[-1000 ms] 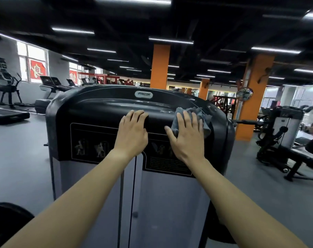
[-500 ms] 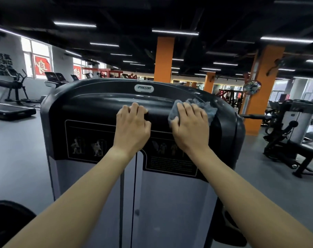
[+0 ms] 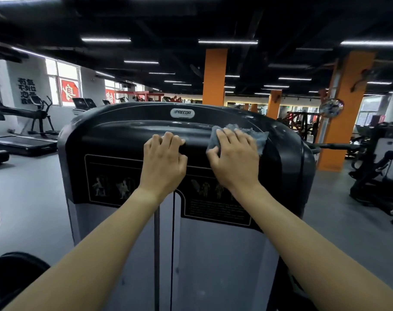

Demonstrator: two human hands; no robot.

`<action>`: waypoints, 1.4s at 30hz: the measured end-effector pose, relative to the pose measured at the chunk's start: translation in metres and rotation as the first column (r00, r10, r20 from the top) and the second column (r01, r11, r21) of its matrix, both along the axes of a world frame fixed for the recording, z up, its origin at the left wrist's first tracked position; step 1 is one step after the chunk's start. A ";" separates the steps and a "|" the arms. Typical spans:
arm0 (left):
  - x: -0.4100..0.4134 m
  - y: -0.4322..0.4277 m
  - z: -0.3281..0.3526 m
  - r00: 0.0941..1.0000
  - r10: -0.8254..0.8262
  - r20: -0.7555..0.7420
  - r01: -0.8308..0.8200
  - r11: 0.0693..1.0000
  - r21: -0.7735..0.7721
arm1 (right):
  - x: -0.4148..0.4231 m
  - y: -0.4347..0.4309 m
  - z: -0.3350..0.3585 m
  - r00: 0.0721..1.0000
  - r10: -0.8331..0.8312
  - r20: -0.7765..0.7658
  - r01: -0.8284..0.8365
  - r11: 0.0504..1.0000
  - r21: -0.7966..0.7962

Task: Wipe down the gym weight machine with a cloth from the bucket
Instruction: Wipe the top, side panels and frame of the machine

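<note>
Head view. The weight machine [image 3: 114, 135] stands directly ahead, its black rounded top shroud above a grey front panel. The left hand [image 3: 163, 161] rests at the centre of the shroud, fingers curled over its raised horizontal ridge. The right hand [image 3: 235, 161] lies flat with fingers nearly straight, pressing a grey cloth [image 3: 257, 136] against the shroud just right of the left hand; the cloth protrudes beyond the fingertips toward the shroud's right curved edge.

Open grey floor [image 3: 29, 198] lies to the left, up to a treadmill [image 3: 22, 142] by the far-left wall. To the right, floor separates the machine from another black machine [image 3: 375, 167]. An orange pillar [image 3: 214, 75] stands behind the shroud.

A silver badge [image 3: 182, 113] at top centre reads "PRECOR". A black instruction placard [image 3: 215, 207] below the hands carries figures and text too small to read. Wall characters [image 3: 27, 90] at far left are not legible.
</note>
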State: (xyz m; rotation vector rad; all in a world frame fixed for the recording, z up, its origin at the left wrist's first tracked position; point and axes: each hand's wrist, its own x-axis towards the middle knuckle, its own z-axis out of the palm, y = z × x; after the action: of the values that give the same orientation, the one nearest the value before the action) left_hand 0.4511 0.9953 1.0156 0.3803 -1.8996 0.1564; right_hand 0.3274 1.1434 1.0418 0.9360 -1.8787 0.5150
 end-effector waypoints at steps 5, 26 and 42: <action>0.000 -0.002 -0.001 1.000 0.006 -0.006 -0.007 1.000 -0.016 | 0.020 -0.034 0.015 0.992 0.111 0.061 -0.121 0.974 0.190; 0.050 -0.023 0.010 0.945 0.273 0.179 -0.256 0.960 -0.114 | 0.010 -0.017 0.007 0.966 0.240 -0.099 -0.236 0.970 0.058; 0.030 -0.074 0.012 0.956 0.287 -0.059 -0.285 0.958 0.031 | 0.027 -0.064 0.012 0.977 0.205 -0.050 -0.208 0.977 -0.054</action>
State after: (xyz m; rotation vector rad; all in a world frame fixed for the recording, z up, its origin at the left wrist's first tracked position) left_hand 0.4807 0.9216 1.0272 0.6686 -1.7774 0.3122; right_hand 0.3542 1.0794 1.0536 1.1011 -1.7262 0.6655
